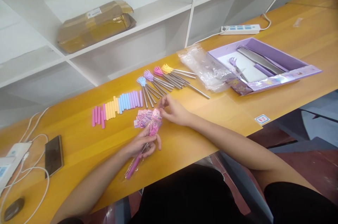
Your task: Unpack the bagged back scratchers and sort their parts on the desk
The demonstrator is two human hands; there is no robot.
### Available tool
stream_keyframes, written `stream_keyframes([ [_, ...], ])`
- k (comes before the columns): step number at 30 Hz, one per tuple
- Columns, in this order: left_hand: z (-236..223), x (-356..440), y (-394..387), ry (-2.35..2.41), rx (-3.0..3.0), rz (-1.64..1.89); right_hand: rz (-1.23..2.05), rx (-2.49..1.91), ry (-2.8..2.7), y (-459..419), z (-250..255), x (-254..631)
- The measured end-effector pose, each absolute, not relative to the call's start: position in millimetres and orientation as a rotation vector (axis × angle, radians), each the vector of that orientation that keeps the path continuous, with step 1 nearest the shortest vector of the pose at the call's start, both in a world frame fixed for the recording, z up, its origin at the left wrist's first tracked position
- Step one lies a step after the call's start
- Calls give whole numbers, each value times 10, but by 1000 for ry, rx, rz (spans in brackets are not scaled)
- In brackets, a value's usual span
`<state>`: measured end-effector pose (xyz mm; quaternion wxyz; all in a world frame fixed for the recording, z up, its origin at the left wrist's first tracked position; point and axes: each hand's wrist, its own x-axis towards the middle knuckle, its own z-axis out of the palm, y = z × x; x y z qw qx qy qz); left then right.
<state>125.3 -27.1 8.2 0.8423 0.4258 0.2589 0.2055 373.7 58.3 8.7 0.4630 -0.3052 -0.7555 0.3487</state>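
Observation:
My left hand (pixel 144 144) is closed round a back scratcher (pixel 135 166) in a clear plastic sleeve, its pink claw pointing up and its magenta handle toward me. A small printed card (pixel 156 114) shows at the sleeve's top end. Right at that end, my right hand (pixel 174 110) has its fingers pinched together; what they grip is too small to make out. Just behind the sleeve lies a pile of printed cards (pixel 142 118). Farther back are back scratchers with blue (pixel 141 81), purple (pixel 148 75), pink (pixel 158 71) and yellow (pixel 167 68) claws on metal rods.
Coloured handle tubes (pixel 124 102) lie in a row at left. Clear plastic bags (pixel 203 69) lie beside a purple box (pixel 280 53) holding a purple-clawed scratcher. A phone (pixel 53 155), mouse (pixel 14 209) and cables are left; a power strip (pixel 240 29) stands behind. Shelves line the back.

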Motion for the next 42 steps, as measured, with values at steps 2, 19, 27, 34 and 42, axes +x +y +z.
stream_keyframes([
  [2,81,1245,-271,540,895,437,782,-684,-1912,587,101,3744],
  [19,273,1195,-269,509,843,97,1078,-878,-1379,772,147,3935],
  [27,229,1180,-220,443,822,101,1309,-908,-1692,649,8,3679],
  [34,122,1142,-206,377,820,299,1853,-719,-1822,318,487,3748],
  [42,14,1184,-255,350,963,313,935,-914,-1344,370,1124,3722],
])
